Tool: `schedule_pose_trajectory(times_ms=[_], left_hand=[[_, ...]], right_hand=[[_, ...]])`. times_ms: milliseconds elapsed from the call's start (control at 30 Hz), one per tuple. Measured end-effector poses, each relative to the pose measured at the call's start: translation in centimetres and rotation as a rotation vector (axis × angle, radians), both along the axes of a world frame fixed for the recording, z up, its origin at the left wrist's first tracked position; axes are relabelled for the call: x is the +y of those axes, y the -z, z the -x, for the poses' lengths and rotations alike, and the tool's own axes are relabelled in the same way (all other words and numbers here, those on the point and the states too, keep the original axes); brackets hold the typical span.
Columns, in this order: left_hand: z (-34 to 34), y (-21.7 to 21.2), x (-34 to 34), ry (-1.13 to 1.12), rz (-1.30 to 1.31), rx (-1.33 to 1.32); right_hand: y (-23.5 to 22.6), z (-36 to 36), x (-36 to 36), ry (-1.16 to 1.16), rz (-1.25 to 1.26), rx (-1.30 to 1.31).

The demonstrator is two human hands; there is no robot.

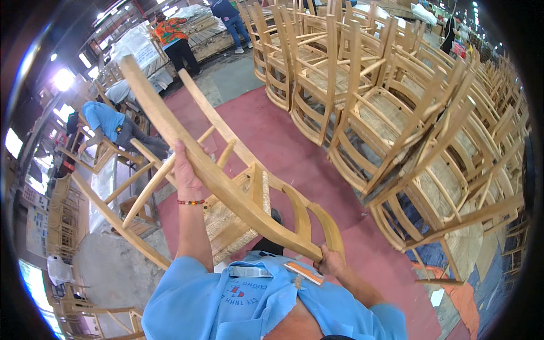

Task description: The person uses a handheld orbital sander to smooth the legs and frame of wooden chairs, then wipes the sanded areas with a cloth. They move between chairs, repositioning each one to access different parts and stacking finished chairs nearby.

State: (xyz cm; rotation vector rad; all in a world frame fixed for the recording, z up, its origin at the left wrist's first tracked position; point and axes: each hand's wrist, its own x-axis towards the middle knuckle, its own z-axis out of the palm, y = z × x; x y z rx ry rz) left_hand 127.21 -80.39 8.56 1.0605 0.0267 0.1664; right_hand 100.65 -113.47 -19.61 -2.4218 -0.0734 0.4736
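A light wooden chair (226, 190) with a woven seat (226, 224) is held tilted in front of my body. Its legs point to the left and up, and its curved back slats lie toward the right. My left hand (188, 170), with a beaded bracelet at the wrist, is closed around a long rear leg below the seat. At the top end of the same post, by the last slat, my right hand (330, 262) grips the chair back. Part of the seat is hidden behind the long post.
Stacked wooden chairs (391, 113) crowd the right side. Red matting (362, 249) covers the floor. At left a person in blue (105, 119) bends over another chair; a person in an orange top (169, 31) stands farther back. An orange cloth (462, 300) lies at lower right.
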Motion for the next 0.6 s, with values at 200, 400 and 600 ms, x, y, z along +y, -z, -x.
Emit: schedule_pose_trajectory(times_ms=[200,400,600], left_hand=[[-20.8,10.1,1.6,-0.017,0.030,0.229],[-38.9,21.9,7.3,-0.062,0.018,0.588],[-47.3,32.7,9.2,0.038,0.062,0.827]], right_hand=[[1.7,-11.1,2.6,0.116,0.019,0.037],[-2.5,-22.2,8.3,0.133,0.065,0.378],[-9.7,-32.7,11.8,0.034,0.184,0.464]])
